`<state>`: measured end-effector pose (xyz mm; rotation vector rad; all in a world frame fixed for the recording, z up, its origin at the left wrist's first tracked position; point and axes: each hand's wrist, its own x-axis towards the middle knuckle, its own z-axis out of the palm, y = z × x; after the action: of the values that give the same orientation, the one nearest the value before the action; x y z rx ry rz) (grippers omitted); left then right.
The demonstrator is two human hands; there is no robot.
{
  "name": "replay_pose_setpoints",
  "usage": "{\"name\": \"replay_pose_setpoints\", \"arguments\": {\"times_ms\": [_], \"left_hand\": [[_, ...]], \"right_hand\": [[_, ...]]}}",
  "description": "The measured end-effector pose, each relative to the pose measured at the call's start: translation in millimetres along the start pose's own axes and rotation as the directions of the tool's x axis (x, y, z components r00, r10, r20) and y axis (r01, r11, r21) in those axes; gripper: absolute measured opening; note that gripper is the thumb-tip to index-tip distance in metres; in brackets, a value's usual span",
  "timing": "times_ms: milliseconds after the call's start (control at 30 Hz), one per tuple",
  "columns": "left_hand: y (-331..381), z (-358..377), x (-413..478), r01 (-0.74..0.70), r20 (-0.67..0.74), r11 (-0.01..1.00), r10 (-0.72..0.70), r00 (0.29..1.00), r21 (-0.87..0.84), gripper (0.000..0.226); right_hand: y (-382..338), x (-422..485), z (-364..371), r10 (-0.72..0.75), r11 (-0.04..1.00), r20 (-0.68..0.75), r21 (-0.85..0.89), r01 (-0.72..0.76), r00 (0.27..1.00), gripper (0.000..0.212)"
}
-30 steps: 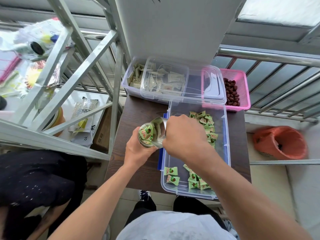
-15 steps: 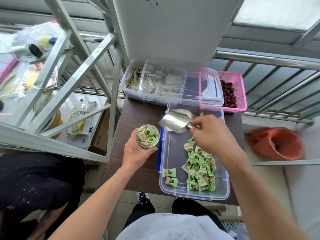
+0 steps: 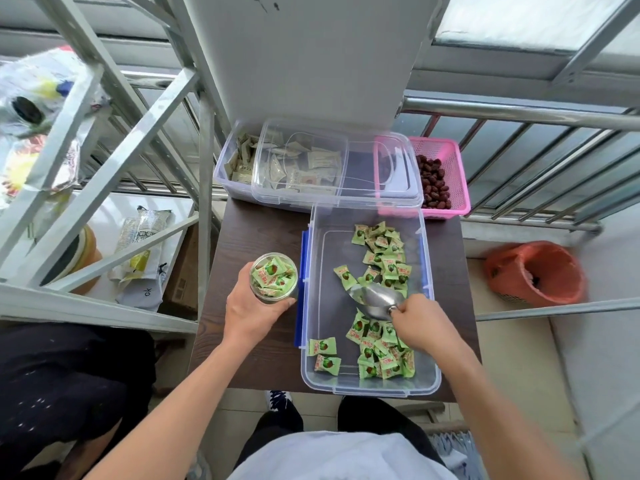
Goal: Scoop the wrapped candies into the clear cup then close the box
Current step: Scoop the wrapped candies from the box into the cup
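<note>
An open clear plastic box [image 3: 311,306] with blue side clips sits on the dark table [image 3: 256,230]. Green wrapped candies [image 3: 384,254] lie scattered along its right half. My left hand [image 3: 251,313] grips a clear cup [image 3: 273,277] to the left of the box; the cup is filled to the brim with green candies. My right hand [image 3: 420,322] holds a metal scoop [image 3: 375,299] by its handle, its bowl low inside the box among the candies. The box's clear lid [image 3: 377,171] rests on top of the containers behind it.
A clear box [image 3: 239,161] of beige packets and a pink basket [image 3: 446,174] of dark dates stand at the table's far edge. Metal rails run left and behind. An orange bin [image 3: 536,275] is on the floor at right. A person in black sits at lower left.
My right hand took the scoop away from the cup's mouth and brought it down into the box among the candies. The cup now stands upright in my left hand, full.
</note>
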<state>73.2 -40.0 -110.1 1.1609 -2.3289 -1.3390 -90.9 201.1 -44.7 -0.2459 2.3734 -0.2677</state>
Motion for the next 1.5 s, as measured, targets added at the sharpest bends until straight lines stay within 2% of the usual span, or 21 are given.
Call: {"name": "replay_pose_setpoints", "arguments": {"times_ms": [200,333,467,667,933,1100,1233,1400,1500], "left_hand": [[1.1,0.7,-0.3,-0.002,-0.004,1.000,0.002,1.000,0.007,0.088],[2.1,0.7,-0.1,0.005,-0.001,1.000,-0.005,1.000,0.005,0.086],[0.7,0.2,0.5,0.018,0.008,1.000,-0.018,1.000,-0.004,0.088],[3.7,-1.0,0.2,0.015,0.020,1.000,-0.015,1.000,-0.004,0.085],[3.0,-2.5,0.7,0.018,0.025,1.000,-0.018,1.000,-0.003,0.085],[5.3,-4.6,1.4,0.023,0.036,1.000,-0.023,0.999,-0.002,0.085],[7.5,-5.3,2.2,0.032,0.041,0.999,-0.032,0.999,-0.011,0.084],[8.6,-4.9,3.3,0.037,0.038,0.999,-0.037,0.999,-0.016,0.083],[9.0,-4.7,3.4,0.039,0.041,0.999,-0.038,0.998,-0.027,0.082]], "right_hand": [[-14.0,13.6,27.6,-0.036,0.995,-0.131,0.085,0.047,0.991,0.035],[-27.6,28.4,39.9,-0.066,0.982,-0.128,0.170,0.087,0.990,0.035],[-44.3,43.2,49.4,-0.126,0.980,-0.130,0.136,0.144,0.983,0.033],[-61.9,64.7,53.7,-0.059,0.972,-0.208,0.212,0.104,0.976,0.028],[-53.7,79.5,64.7,-0.055,0.906,-0.209,0.402,0.137,0.976,0.027],[-37.7,67.1,51.0,-0.137,0.858,-0.269,0.449,0.250,0.953,0.023],[-21.1,39.3,18.8,-0.281,0.855,-0.302,0.352,0.380,0.911,0.023],[-14.5,-13.1,-26.3,-0.438,0.810,-0.199,0.335,0.481,0.877,0.014],[-22.7,-37.3,-35.3,-0.510,0.804,-0.071,0.315,0.504,0.857,0.014]]}}
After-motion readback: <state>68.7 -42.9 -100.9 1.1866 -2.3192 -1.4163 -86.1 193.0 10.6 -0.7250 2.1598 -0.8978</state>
